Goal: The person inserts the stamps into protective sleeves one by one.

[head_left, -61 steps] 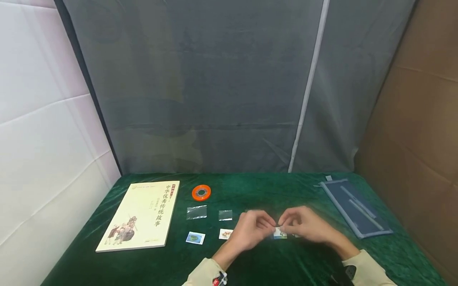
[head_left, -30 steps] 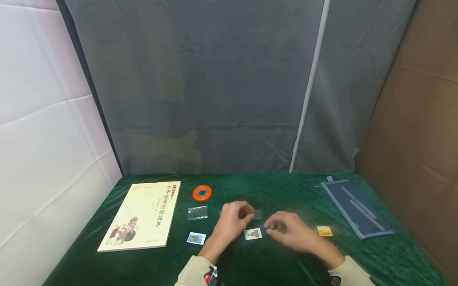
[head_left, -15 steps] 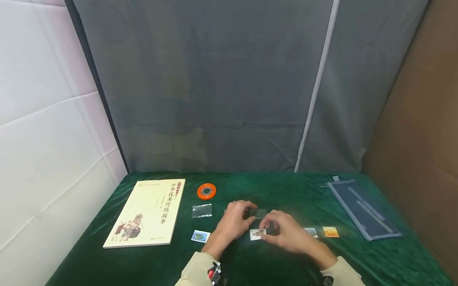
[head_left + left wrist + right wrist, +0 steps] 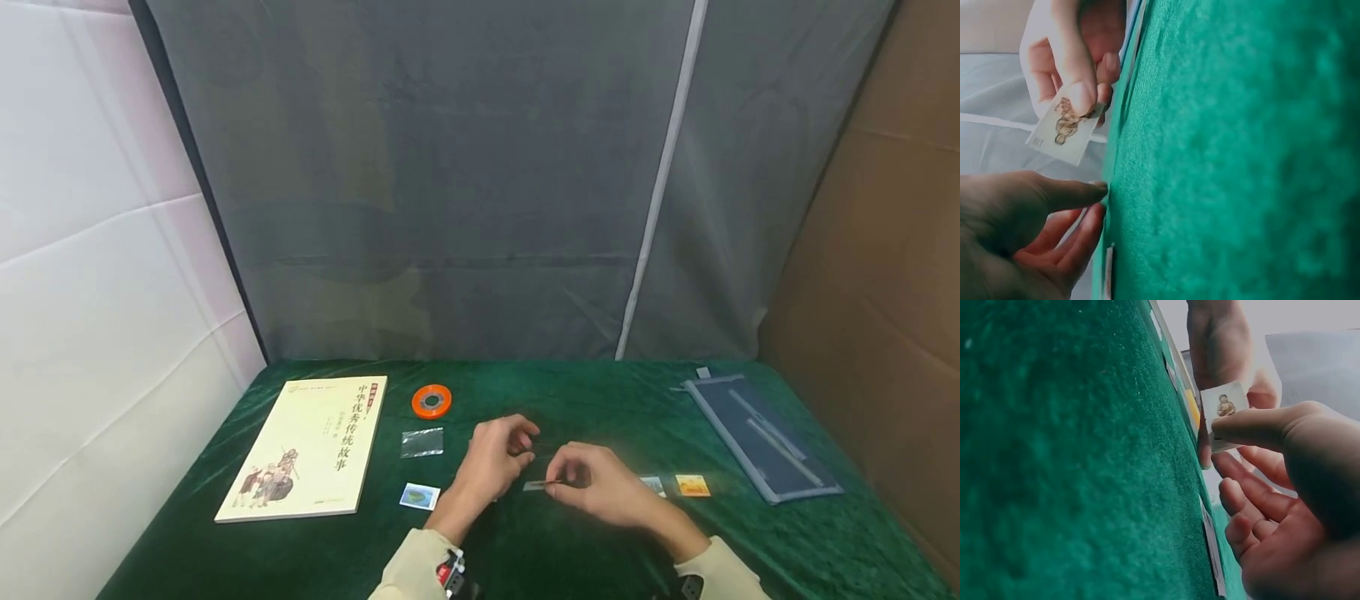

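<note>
My right hand [image 4: 596,483] pinches a small postage stamp [image 4: 1225,403] with perforated edges and a brown seated figure. In the head view the stamp [image 4: 535,485] is tilted nearly edge-on, just above the green cloth. Close by on its left is my left hand [image 4: 491,458], thumb and fingertips together. A thin clear edge, apparently a small plastic sleeve [image 4: 1077,226], shows between these fingers in the left wrist view; most of it is hidden. A blue-green stamp [image 4: 420,497] lies left of my left forearm. Beyond my right hand lie a partly covered bluish stamp [image 4: 654,486] and a yellow stamp [image 4: 692,486].
A cream-coloured book [image 4: 307,450] lies at the left of the green cloth [image 4: 525,387]. Between it and my left hand are an orange tape roll [image 4: 431,402] and a clear plastic sleeve [image 4: 422,442]. A dark blue mesh pouch [image 4: 763,437] lies at the right.
Both hands have come left from the bluish stamp, which now lies beside the yellow one. My right hand has lifted the figure stamp. The clear sleeve no longer lies flat by my left fingertips.
</note>
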`<state>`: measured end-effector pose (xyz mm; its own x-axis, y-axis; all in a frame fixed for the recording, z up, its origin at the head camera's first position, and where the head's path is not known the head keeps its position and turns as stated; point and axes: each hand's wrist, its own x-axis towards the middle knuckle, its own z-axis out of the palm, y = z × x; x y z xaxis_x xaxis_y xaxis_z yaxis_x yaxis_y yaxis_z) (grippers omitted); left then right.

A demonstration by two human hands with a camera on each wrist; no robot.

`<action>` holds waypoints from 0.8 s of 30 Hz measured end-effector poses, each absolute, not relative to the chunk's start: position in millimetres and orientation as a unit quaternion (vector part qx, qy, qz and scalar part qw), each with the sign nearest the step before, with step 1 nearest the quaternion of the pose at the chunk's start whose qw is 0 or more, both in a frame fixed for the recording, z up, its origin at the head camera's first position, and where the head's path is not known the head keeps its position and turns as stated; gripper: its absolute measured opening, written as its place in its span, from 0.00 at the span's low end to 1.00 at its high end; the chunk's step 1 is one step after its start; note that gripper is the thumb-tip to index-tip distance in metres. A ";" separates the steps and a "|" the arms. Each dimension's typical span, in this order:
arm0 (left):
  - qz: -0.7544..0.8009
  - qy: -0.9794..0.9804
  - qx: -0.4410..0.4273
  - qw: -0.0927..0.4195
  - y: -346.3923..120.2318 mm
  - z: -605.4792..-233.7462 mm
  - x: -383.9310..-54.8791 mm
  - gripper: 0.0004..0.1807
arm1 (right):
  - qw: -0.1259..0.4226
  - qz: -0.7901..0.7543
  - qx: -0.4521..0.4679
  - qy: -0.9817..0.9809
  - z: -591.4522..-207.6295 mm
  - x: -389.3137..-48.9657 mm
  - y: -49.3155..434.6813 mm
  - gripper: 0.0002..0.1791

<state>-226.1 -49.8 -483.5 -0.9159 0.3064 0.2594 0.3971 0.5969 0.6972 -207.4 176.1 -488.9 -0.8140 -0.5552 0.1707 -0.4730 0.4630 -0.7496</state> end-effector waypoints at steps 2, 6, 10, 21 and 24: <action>-0.420 -0.883 -0.203 0.053 -49.2 -481.6 -223.6 0.14 | 0.060 -0.433 -0.290 0.851 -488.2 -207.7 176.4 0.05; -0.452 -0.867 -0.202 0.056 -49.9 -477.9 -215.8 0.10 | 0.090 -0.464 -0.267 0.840 -487.1 -206.3 176.8 0.05; -0.494 -0.852 -0.164 0.048 -57.7 -474.0 -202.9 0.06 | 0.114 -0.502 -0.262 0.816 -487.3 -200.7 177.6 0.06; -0.714 -0.694 -0.048 -0.081 -70.0 -485.4 -161.3 0.17 | 0.111 -0.603 -0.221 0.759 -496.9 -181.1 174.0 0.09; -0.753 -0.650 -0.035 -0.100 -67.0 -490.6 -158.1 0.19 | 0.100 -0.633 -0.177 0.747 -499.2 -178.3 172.6 0.10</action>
